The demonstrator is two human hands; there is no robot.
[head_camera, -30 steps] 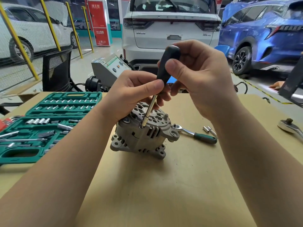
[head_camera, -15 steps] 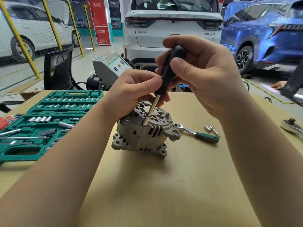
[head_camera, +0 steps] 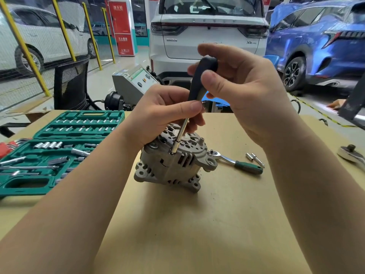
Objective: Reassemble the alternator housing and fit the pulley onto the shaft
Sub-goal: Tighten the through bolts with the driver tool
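The right hand [head_camera: 243,91] has shifted its grip round the black screwdriver handle [head_camera: 201,78], thumb now lower on it, while the shaft leans slightly more upright.

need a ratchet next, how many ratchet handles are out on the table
2: a green-grip ratchet just right of the alternator, and a bare metal ratchet head at the table's far right edge. More may lie in the tool case.

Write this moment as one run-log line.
right hand: grips driver | left hand: steadies shaft | tip: alternator top bolt
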